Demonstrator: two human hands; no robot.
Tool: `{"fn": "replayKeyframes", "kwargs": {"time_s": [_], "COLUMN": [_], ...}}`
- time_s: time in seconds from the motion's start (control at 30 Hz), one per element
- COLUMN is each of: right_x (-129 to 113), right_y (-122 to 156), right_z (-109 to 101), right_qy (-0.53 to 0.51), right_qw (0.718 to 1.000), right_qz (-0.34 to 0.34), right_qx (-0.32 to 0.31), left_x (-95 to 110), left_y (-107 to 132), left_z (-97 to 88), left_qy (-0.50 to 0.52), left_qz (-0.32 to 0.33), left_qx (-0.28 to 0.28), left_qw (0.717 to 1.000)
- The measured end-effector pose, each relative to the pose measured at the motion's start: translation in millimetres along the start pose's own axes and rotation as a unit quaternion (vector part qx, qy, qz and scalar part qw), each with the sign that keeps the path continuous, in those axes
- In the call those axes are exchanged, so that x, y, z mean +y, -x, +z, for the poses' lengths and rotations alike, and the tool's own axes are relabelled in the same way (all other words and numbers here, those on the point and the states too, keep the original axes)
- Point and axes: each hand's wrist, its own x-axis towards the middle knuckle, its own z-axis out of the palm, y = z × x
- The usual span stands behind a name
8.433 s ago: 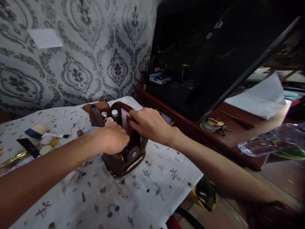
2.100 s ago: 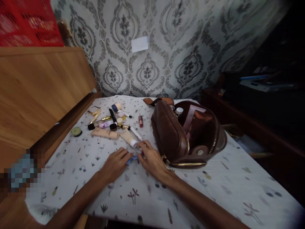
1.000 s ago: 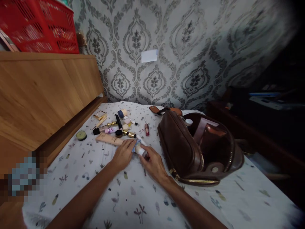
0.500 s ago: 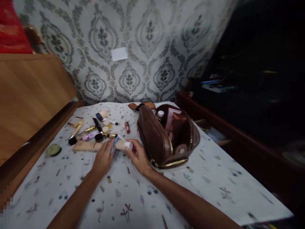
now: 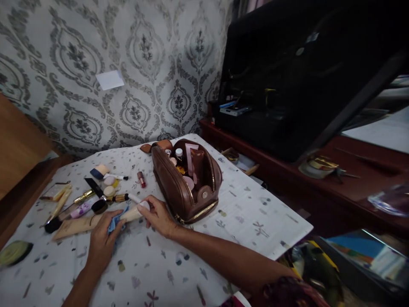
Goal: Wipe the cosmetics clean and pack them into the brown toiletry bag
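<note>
My right hand [image 5: 159, 217] grips a small beige cosmetic tube [image 5: 131, 214] by its whitish cap end. In my left hand [image 5: 104, 236] is a crumpled blue cloth [image 5: 115, 221], closed around the tube's other end. A larger beige squeeze tube [image 5: 75, 227] lies flat just beyond the left hand, partly hidden by it. To the right of my hands stands a brown makeup bag [image 5: 169, 183], unzipped, with a pink tube [image 5: 189, 157], a copper-brown pouch-like tube [image 5: 198, 164] and a white-capped bottle [image 5: 179, 154] inside.
Several cosmetics spread across the patterned tablecloth [image 5: 223, 243]: a black tube [image 5: 94, 187], a lilac tube [image 5: 83, 208], a red lipstick [image 5: 141, 179] and a round green container [image 5: 14, 252]. A dark red cabinet [image 5: 271, 175] with a large black screen [image 5: 281, 85] borders the right side.
The camera view has turned right, so everything sits further left in the picture. Both hands still hold the tube and cloth.
</note>
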Motion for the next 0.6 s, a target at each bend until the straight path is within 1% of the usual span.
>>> {"fn": "replayKeyframes", "kwargs": {"time_s": [0.07,0.17,0.23,0.3,0.43,0.6], "right_x": [3.7,8.7,9.5,8.0,2.4,4.9], "right_y": [-3.5,-8.9,-10.9,-11.6,-10.2,-9.7], "right_z": [1.1,4.0,5.6,6.0,5.1,7.2], "right_qy": [-0.036,-0.116,-0.156,-0.168,-0.168,-0.17], "right_qw": [0.999,0.992,0.985,0.982,0.979,0.978], "right_qz": [-0.004,0.006,0.024,0.047,0.078,0.083], "right_qx": [-0.013,-0.05,-0.068,-0.079,-0.088,-0.086], "left_x": [1.4,3.9,6.7,10.0,15.4,14.5], "left_y": [-0.6,-0.8,-0.4,0.0,1.2,2.4], "left_z": [1.0,4.3,6.0,6.5,4.2,4.2], "left_qy": [0.008,0.041,0.074,0.096,0.106,0.107], "left_qz": [-0.02,-0.071,-0.106,-0.13,-0.145,-0.138], "left_qx": [0.009,0.026,0.027,0.022,0.022,0.02], "left_qw": [1.0,0.996,0.991,0.987,0.984,0.984]}}
